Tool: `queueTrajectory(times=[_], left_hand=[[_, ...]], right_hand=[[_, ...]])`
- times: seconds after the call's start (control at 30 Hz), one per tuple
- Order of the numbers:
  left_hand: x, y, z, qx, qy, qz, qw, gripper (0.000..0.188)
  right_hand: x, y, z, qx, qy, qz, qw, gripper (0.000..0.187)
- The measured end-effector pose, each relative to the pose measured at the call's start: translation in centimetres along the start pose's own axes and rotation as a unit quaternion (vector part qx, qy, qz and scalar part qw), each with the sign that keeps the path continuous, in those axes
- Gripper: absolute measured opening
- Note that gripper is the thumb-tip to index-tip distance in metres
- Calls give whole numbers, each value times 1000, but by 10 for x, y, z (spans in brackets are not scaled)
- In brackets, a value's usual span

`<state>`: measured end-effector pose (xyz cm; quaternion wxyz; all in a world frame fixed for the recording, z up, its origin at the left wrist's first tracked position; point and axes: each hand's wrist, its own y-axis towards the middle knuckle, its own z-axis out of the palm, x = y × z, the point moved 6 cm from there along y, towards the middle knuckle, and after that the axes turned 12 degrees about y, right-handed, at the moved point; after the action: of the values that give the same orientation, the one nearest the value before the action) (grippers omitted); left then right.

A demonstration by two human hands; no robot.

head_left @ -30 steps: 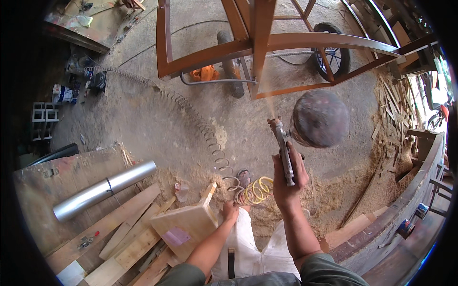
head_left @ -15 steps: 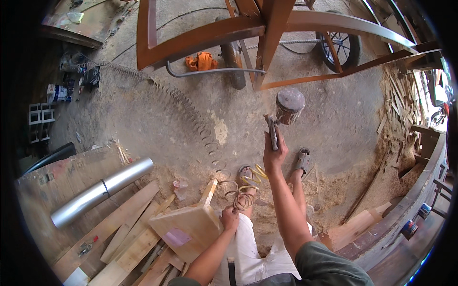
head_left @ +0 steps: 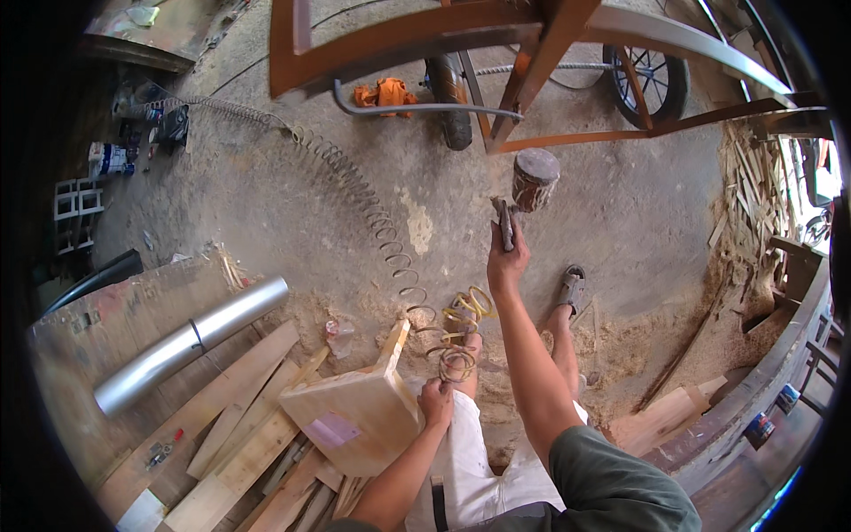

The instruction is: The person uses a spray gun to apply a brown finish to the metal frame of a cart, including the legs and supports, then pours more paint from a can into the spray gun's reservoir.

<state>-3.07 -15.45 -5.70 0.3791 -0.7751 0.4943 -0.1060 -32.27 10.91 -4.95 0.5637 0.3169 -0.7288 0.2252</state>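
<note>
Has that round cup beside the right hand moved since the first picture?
Yes: seen from the head camera, the round cup has shifted left, closer to the pale floor patch.

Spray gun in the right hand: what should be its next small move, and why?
Perhaps the right hand should bring the spray gun slightly nearer the brown frame: it points toward the frame, floor shows between them, and the left hand holds the coiled hose clear of the frame.

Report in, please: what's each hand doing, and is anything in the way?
Right hand gripping spray gun, nozzle toward brown frame. Left hand closed on coiled hose. Hose loops overlap left lower leg in view.
</note>
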Motion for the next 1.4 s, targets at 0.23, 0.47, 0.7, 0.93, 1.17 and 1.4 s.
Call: queueTrajectory(times=[0.23,0.47,0.7,0.93,1.17,1.4], left_hand=[[2,-6,-10,-85,-11,19,996,22],[4,-23,-38,-110,-52,60,991,18],[1,-32,-80,-94,-163,85,979,21],[-6,-34,-110,-67,-203,24,977,23],[-28,-37,-136,-69,-205,33,976,21],[-37,-38,-106,-87,-216,43,972,16]], right_hand=[[141,-14,-54,-1,12,-51,999,38],[285,-27,-99,-13,13,-107,994,41],[336,-50,-110,-46,161,-133,977,44],[282,-36,-81,33,-43,-124,991,43],[263,-18,-111,33,-6,-29,999,42],[332,8,-107,143,26,-55,988,42]])
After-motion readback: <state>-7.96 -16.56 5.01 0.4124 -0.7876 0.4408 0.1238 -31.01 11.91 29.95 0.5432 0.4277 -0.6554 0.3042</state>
